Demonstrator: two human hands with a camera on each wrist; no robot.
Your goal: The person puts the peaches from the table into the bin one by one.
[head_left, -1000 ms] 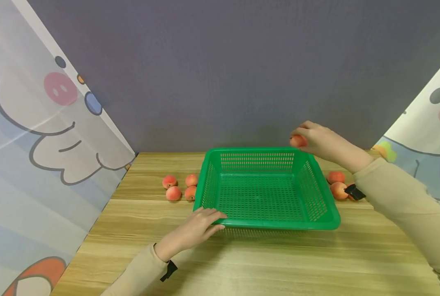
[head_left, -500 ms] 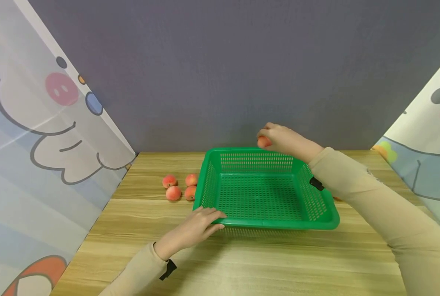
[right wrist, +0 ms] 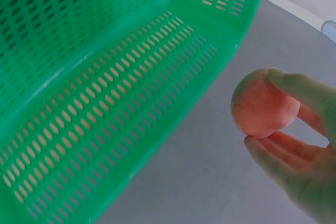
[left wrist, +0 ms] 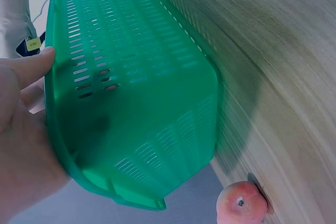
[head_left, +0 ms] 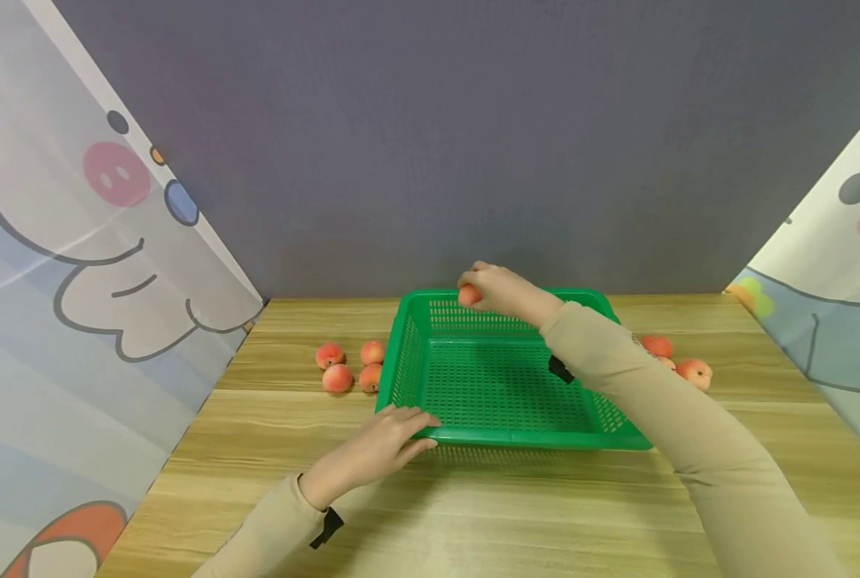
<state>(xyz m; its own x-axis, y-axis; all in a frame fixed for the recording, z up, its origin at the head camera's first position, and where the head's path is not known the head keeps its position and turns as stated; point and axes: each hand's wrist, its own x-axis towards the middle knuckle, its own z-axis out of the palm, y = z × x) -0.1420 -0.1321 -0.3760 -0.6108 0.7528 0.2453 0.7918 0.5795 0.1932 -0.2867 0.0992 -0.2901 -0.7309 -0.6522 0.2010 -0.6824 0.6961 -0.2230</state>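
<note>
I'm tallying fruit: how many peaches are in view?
8: one peach in the right hand, four peaches left of the basket, three peaches right of it; the sleeve may hide more.

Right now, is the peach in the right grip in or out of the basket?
Out. In the right wrist view, the right grip holds the peach apart from the basket, with grey wall showing between.
</note>
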